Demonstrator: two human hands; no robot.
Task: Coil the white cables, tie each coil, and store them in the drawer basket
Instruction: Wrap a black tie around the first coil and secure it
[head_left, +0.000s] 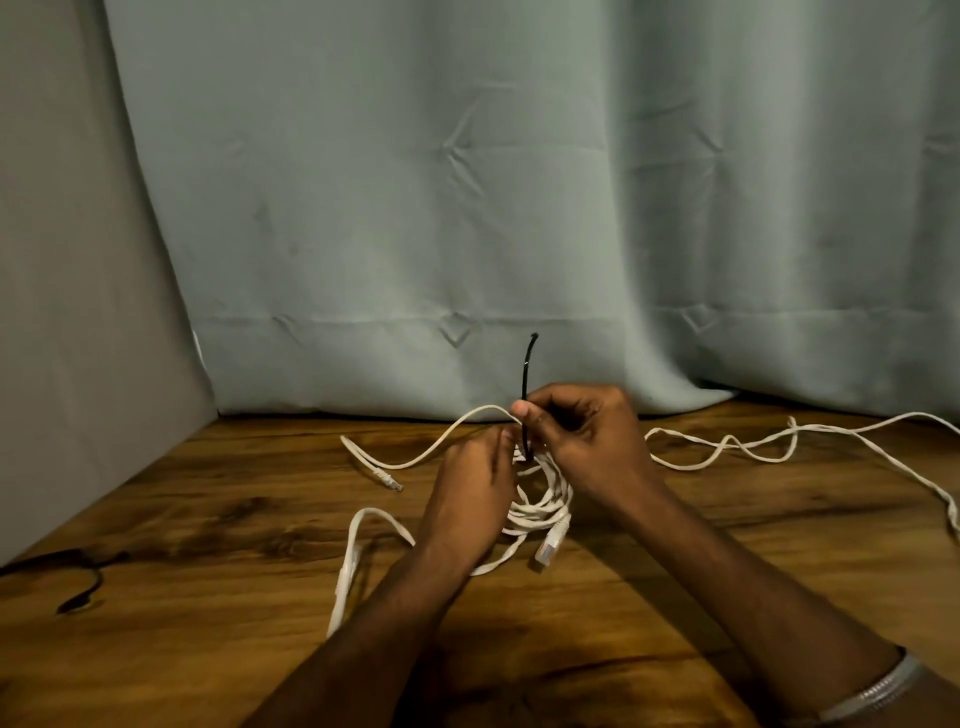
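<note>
Head view. White coil held just above the wooden table, hanging between both hands, several loops bunched together. One plug end dangles at the coil's lower edge. Right hand: fingers pinching a thin black tie where it crosses the top of the coil; the tie's free end sticks up above the thumb. Left hand: fingers curled at the coil's upper left side, seemingly gripping the bundle; the exact contact is hidden behind the hand.

A second white cable lies loose across the table to the right, uncoiled. More white cable runs off to the left, ending in a plug. Dark cord at far left edge. Grey curtain behind. No drawer basket in view.

Handling, by judgement: cable light, limp but springy, and loops will likely splay if the bundle is let go. Best hold is across all the strands at the top, right beside the tie. Tie looks thin and bendable, likely stiff enough to twist shut. Plug clips could snag or snap; keep grip off them.
</note>
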